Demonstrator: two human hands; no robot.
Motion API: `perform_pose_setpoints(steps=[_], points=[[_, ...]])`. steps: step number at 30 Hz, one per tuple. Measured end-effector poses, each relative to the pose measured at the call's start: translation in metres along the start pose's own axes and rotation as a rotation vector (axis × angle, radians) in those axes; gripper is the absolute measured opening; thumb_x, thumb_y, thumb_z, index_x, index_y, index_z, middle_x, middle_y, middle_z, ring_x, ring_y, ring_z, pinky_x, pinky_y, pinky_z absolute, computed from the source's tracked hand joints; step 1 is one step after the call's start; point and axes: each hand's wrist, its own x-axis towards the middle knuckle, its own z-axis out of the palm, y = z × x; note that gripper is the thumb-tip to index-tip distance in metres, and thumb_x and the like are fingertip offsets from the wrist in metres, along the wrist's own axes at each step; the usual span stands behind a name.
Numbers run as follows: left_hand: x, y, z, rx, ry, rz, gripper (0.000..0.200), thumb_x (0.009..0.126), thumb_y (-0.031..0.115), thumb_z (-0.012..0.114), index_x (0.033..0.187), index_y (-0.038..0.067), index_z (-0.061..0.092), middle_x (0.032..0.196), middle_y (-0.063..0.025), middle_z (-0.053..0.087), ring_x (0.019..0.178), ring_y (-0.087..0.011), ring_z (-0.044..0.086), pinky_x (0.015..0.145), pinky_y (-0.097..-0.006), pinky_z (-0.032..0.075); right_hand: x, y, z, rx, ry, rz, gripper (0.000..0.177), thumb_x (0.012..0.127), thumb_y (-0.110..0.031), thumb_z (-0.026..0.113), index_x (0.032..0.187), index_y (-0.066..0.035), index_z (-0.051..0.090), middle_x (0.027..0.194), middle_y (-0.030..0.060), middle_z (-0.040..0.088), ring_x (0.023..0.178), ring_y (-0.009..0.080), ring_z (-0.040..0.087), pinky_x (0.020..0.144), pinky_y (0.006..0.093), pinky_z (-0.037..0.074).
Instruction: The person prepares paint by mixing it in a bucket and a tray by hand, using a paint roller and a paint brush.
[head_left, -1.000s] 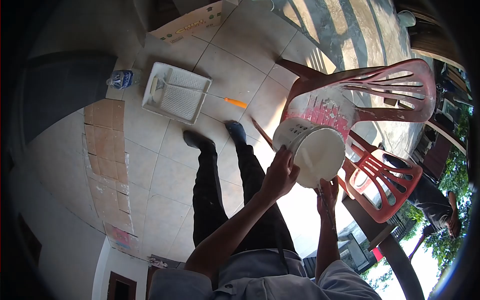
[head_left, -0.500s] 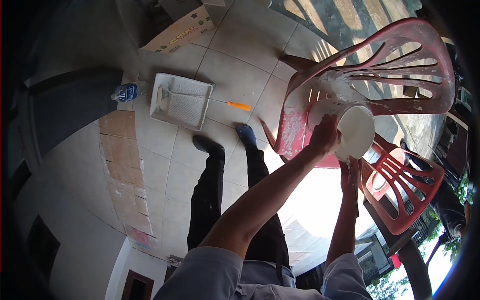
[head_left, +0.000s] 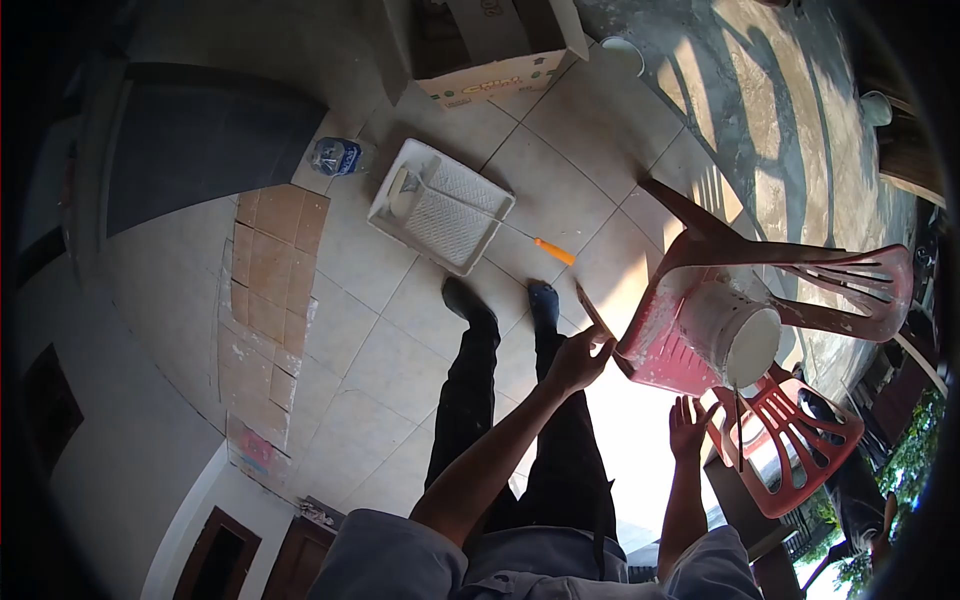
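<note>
A paint-smeared bucket (head_left: 712,318) with white paint (head_left: 754,346) inside stands on the seat of a red plastic chair (head_left: 660,350). My left hand (head_left: 583,362) is closed at the near left corner of that seat, its fingers curled against the edge. To the right, my right hand (head_left: 688,428) is open and holds nothing, fingers spread just below the front of the seat. A thin dark stick (head_left: 740,430) hangs by the bucket's rim, beside this hand.
A paint tray (head_left: 440,215) with an orange-handled roller (head_left: 553,250) lies on the tiles. Beyond it are a water bottle (head_left: 336,156) and a cardboard box (head_left: 500,80). A second red chair (head_left: 790,440) stands at the right. Flattened cardboard (head_left: 270,270) lies along the left.
Both hands have come off the bucket, which was tipped and now rests on the seat. My left hand has moved to the seat corner. The view has swung, shifting everything.
</note>
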Motion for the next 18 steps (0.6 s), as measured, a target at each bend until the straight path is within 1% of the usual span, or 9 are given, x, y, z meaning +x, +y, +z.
perform_pose_setpoints(steps=[1,3,5,9,11,13,14,16,18], points=[[-0.014,-0.013,-0.031,0.02,0.104,-0.035,0.029,0.094,0.029,0.058,0.1,0.001,0.06,0.094,-0.0133,0.069,0.093,-0.0264,0.068,0.083,-0.0355,0.053,-0.004,0.022,0.0,-0.095,0.085,0.04,0.051,0.091,-0.049,0.059,0.117,-0.008,0.044,0.139,0.0165,0.042,0.128,0.0331,0.044,0.101,0.0428,0.042],[-0.039,-0.057,-0.088,-0.035,0.245,-0.092,0.025,0.093,0.028,0.059,0.094,0.003,0.061,0.093,-0.017,0.07,0.09,-0.0299,0.069,0.079,-0.0374,0.054,-0.001,0.061,0.004,-0.341,0.039,0.105,0.049,0.089,-0.046,0.064,0.114,-0.009,0.044,0.13,0.0116,0.05,0.119,0.028,0.052,0.094,0.0392,0.047],[-0.075,-0.063,-0.153,-0.027,0.368,-0.203,0.024,0.092,0.028,0.06,0.092,0.004,0.061,0.092,-0.0167,0.07,0.088,-0.0297,0.069,0.079,-0.037,0.054,-0.01,0.093,0.043,-0.463,-0.075,0.115,0.029,0.091,-0.037,0.063,0.097,-0.009,0.056,0.115,0.0093,0.059,0.109,0.0254,0.058,0.086,0.0381,0.05],[-0.134,-0.123,-0.234,-0.074,0.651,-0.317,0.018,0.089,0.019,0.064,0.09,0.002,0.063,0.086,-0.0127,0.07,0.086,-0.0255,0.07,0.076,-0.0354,0.054,-0.022,0.169,0.2,-1.028,-0.407,0.006,0.027,0.093,-0.028,0.061,0.111,-0.01,0.057,0.101,0.006,0.063,0.092,0.0202,0.064,0.079,0.0344,0.052],[-0.162,-0.137,-0.263,-0.119,0.735,-0.278,0.015,0.088,0.016,0.065,0.089,0.001,0.063,0.085,-0.0113,0.07,0.084,-0.0226,0.07,0.075,-0.0329,0.054,-0.029,0.221,0.282,-1.275,-0.642,-0.168,0.031,0.091,-0.022,0.063,0.118,-0.008,0.057,0.095,0.0047,0.065,0.085,0.016,0.065,0.073,0.0301,0.052],[-0.18,-0.161,-0.274,-0.191,0.818,-0.298,0.009,0.086,0.009,0.067,0.088,0.001,0.063,0.081,-0.0087,0.069,0.081,-0.0173,0.068,0.076,-0.0291,0.054,-0.028,0.28,0.362,-1.561,-0.823,-0.339,0.036,0.09,-0.022,0.064,0.121,-0.006,0.056,0.097,0.0086,0.068,0.09,0.0165,0.067,0.075,0.0277,0.053],[-0.187,-0.172,-0.275,-0.27,0.845,-0.291,0.01,0.086,0.009,0.067,0.09,0.001,0.063,0.084,-0.0088,0.068,0.082,-0.0169,0.068,0.076,-0.0288,0.054,-0.045,0.312,0.406,-1.636,-0.901,-0.487,0.037,0.088,-0.023,0.066,0.118,-0.005,0.057,0.095,0.0089,0.07,0.092,0.0191,0.068,0.079,0.0298,0.052],[-0.196,-0.193,-0.272,-0.406,0.905,-0.306,0.015,0.087,0.012,0.068,0.095,0.001,0.062,0.088,-0.0089,0.067,0.084,-0.0161,0.066,0.077,-0.0281,0.053,-0.08,0.373,0.488,-1.728,-1.055,-0.601,0.039,0.085,-0.025,0.068,0.117,-0.006,0.055,0.1,0.0148,0.068,0.094,0.0257,0.067,0.082,0.0357,0.052],[-0.202,-0.21,-0.265,-0.589,0.953,-0.383,0.022,0.089,0.016,0.069,0.101,0.001,0.06,0.093,-0.009,0.065,0.087,-0.0149,0.064,0.076,-0.0271,0.052,-0.075,0.438,0.554,-1.795,-1.212,-0.832,0.048,0.083,-0.027,0.069,0.124,-0.009,0.05,0.105,0.0164,0.065,0.1,0.0307,0.063,0.086,0.0415,0.05]])
